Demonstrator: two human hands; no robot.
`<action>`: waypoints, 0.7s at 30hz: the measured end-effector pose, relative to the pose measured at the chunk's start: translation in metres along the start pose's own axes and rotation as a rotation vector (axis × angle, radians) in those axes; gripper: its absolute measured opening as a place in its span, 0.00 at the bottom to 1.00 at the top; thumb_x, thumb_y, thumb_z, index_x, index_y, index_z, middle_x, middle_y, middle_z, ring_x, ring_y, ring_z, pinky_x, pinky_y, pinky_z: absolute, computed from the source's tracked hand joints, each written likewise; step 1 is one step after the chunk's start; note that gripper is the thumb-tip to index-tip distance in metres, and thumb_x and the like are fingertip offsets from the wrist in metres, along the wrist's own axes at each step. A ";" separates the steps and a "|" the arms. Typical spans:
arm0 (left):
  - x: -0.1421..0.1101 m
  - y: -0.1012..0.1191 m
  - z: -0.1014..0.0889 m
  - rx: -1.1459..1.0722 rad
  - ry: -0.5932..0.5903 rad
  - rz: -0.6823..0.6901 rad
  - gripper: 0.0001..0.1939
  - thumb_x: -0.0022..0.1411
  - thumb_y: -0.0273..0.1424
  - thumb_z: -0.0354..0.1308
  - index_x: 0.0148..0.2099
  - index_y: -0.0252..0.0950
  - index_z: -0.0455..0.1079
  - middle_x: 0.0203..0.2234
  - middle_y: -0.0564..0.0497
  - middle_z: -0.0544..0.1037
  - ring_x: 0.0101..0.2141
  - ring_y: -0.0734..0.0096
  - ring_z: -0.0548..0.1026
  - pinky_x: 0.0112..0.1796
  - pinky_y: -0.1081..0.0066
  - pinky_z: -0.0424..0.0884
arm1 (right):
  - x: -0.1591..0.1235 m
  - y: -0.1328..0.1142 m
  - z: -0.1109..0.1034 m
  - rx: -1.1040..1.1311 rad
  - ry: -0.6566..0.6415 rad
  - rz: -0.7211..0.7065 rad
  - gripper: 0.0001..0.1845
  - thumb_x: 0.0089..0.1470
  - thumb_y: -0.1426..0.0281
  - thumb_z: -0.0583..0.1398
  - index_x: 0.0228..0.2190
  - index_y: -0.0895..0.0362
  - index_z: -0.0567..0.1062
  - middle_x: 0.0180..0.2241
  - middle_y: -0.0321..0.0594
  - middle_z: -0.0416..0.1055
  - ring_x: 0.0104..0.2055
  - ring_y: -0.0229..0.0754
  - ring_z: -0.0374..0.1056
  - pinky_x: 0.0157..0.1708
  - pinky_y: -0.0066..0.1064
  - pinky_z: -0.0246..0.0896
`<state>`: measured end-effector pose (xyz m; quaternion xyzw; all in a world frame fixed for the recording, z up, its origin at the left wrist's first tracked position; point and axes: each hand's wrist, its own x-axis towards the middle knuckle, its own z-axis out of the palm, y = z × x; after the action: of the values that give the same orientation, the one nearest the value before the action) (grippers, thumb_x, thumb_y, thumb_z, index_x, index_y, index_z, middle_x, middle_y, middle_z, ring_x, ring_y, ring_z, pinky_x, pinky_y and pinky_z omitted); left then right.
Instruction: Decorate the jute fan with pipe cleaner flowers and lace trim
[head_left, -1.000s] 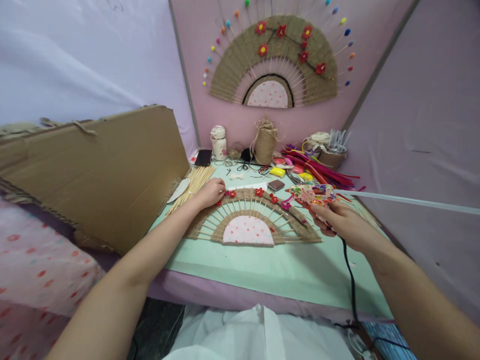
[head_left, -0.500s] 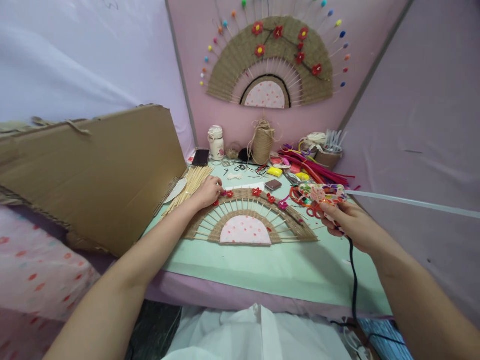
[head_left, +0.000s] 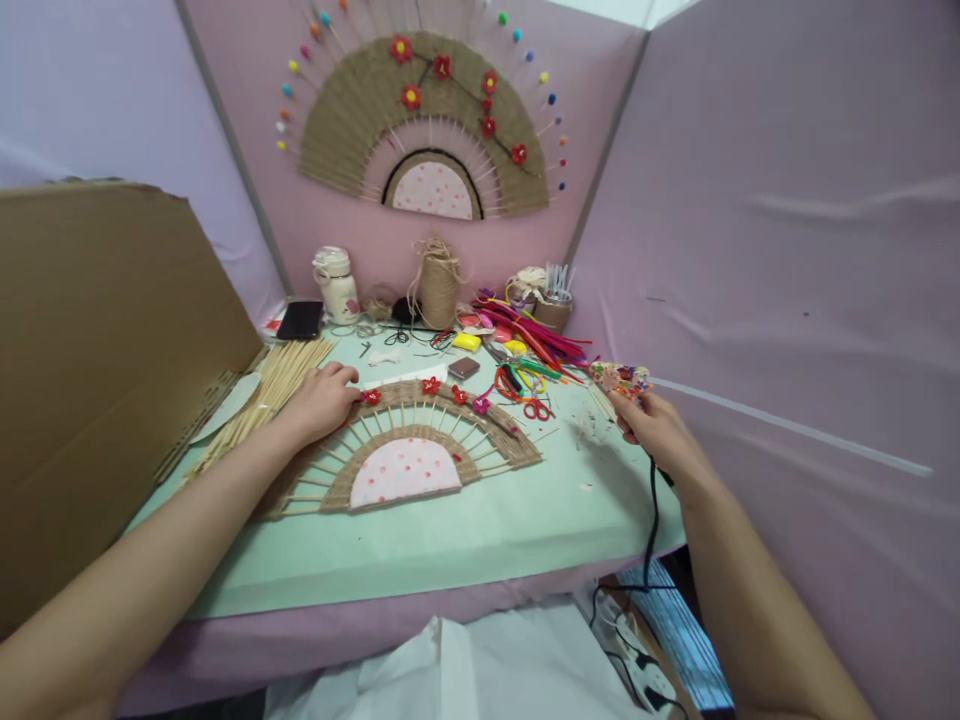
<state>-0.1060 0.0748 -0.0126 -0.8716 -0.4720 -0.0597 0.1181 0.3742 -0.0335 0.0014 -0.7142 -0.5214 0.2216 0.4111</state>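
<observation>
Right hand (head_left: 658, 428): fingers wrapped around glue gun (head_left: 621, 378), now farther right of fan (head_left: 405, 470) (gluing apparently paused). Left hand (head_left: 322, 402): at fan's far-left edge, finger grip unclear.

The fan (head_left: 405, 472) lies on the table (head_left: 465, 545), the stick bundle (head_left: 262, 400) to its left, the cardboard (head_left: 112, 340) farther left. Behind it stand the bottle (head_left: 337, 290) and twine spool (head_left: 439, 285). Scissors (head_left: 537, 409) lie right of the fan; beyond them, the right hand (head_left: 660, 425) holds the glue gun (head_left: 621, 376).
</observation>
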 end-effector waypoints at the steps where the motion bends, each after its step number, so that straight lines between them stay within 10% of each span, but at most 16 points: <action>1: 0.000 0.000 0.000 0.003 0.003 0.001 0.16 0.60 0.31 0.48 0.37 0.39 0.79 0.44 0.40 0.74 0.47 0.50 0.65 0.44 0.54 0.60 | 0.004 0.008 0.000 -0.115 0.021 -0.028 0.21 0.49 0.51 0.56 0.25 0.57 0.66 0.18 0.34 0.63 0.20 0.35 0.58 0.20 0.26 0.53; 10: -0.016 -0.004 -0.017 -0.055 0.196 -0.209 0.19 0.57 0.25 0.46 0.43 0.34 0.76 0.43 0.41 0.74 0.47 0.53 0.66 0.46 0.57 0.62 | 0.032 0.048 0.018 -0.730 -0.061 -0.248 0.16 0.54 0.65 0.52 0.38 0.62 0.72 0.38 0.53 0.72 0.38 0.47 0.68 0.36 0.31 0.58; 21: -0.068 -0.017 -0.018 -0.216 0.290 -0.667 0.18 0.56 0.28 0.47 0.46 0.34 0.74 0.45 0.43 0.74 0.48 0.57 0.68 0.51 0.60 0.60 | 0.030 0.046 0.032 -1.008 -0.167 -0.118 0.24 0.61 0.61 0.47 0.46 0.68 0.70 0.39 0.64 0.69 0.41 0.57 0.70 0.38 0.38 0.60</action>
<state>-0.1573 0.0246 -0.0076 -0.6601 -0.6991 -0.2669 0.0651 0.3866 -0.0001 -0.0506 -0.7729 -0.6339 -0.0247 -0.0155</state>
